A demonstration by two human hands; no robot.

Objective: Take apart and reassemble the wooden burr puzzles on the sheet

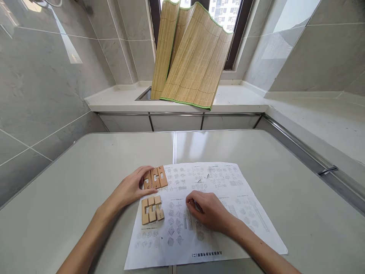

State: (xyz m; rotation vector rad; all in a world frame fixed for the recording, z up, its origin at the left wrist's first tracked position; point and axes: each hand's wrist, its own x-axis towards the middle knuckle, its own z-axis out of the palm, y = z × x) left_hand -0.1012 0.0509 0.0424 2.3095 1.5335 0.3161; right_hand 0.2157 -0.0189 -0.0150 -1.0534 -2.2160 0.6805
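Where the three upper wooden blocks point(156, 185) lie side by side, the left hand point(137, 185) reaches in from the left, thumb and fingers parted around that end and touching it; whether it grips firmly, I cannot tell. Three more wooden blocks, the lower set point(152, 216), sit just below it, near the left edge of the paper sheet point(222, 239). That makes six blocks in two rows of three, with cut-outs showing in several. The right hand point(211, 211) is half curled over the middle of the one sheet, a gap between thumb and forefinger, and no object shows in it. Small line drawings cover the paper, with one bold line of print along its near edge. Under everything is one pale table point(85, 190), split by a seam point(174, 147). Beyond it, one folded straw mat point(196, 57) with green edging leans on a white ledge point(239, 99) before a dark-framed window point(224, 13). Grey tiled walls point(57, 87) flank the ledge, and a metal rail point(296, 140) runs along the right side.
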